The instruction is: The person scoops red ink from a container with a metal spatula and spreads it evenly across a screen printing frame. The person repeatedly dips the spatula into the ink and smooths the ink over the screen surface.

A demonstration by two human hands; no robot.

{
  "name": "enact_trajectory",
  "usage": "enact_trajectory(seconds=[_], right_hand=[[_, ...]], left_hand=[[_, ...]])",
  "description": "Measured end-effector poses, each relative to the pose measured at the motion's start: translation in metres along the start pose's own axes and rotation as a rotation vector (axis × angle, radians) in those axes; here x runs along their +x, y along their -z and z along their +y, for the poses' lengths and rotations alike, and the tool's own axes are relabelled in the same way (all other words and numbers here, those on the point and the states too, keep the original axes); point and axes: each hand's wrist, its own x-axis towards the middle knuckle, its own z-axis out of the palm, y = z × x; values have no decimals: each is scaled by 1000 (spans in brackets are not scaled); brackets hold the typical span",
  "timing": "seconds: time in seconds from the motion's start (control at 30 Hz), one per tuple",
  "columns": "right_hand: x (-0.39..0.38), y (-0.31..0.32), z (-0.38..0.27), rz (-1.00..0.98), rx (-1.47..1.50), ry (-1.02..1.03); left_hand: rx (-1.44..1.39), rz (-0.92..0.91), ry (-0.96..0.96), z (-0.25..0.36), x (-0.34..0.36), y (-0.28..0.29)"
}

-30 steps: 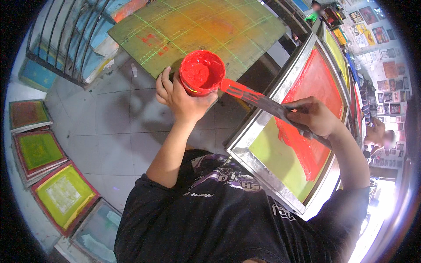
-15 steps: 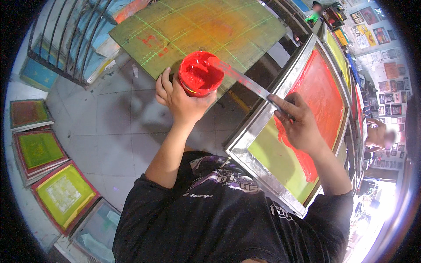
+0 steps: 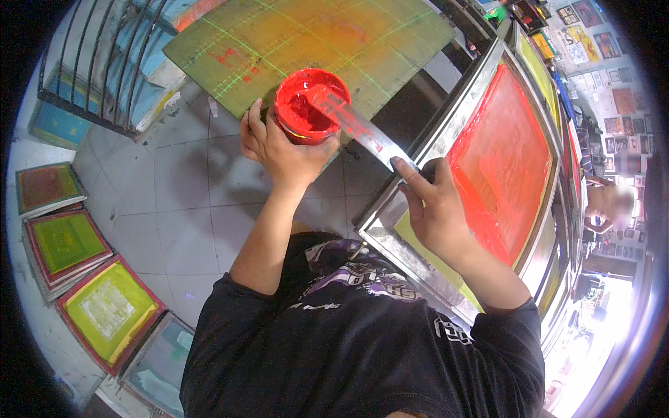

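1. Tiled floor (image 3: pixel 178 223) filled the left and middle; small framed screens (image 3: pixel 64 240) lay at far left, a green-yellow gridded bench (image 3: pixel 244 42) stood beyond, and a large metal-edged frame (image 3: pixel 418 262) with red on its panel was at right.
2. Red tub (image 3: pixel 304 136) was mid-scene, held up against the view of the bench's near edge, mouth facing the camera.
3. Left hand (image 3: pixel 289 160) was wrapped around the tub's near-left side; couldn't tell if the palm bore its base.
4. Right hand (image 3: pixel 437 209) was clamped on the near-right end of a flat spatula (image 3: pixel 373 141), thumb along the top. Hands were well apart.
5. Blade crossed the tub's right rim, smeared red, tip at the red paste (image 3: pixel 294 104).
6. My read: steady tub first, since blade pressure on the rim could tip it.
7. Low blade angle, flat against the rim, probably shed excess best.
8. Fingers needed to keep behind the smeared length; drips over floor were the main risk.
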Motion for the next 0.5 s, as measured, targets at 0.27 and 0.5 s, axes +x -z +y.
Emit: enact_trajectory(seconds=[0.27,0.5], right_hand=[[-14,5,-6,-120,-137,-25],[-27,23,-11,-85,-153,-5]], left_hand=[[24,1,5,2,-1,3],[-94,7,-7,-8,-1,-7]])
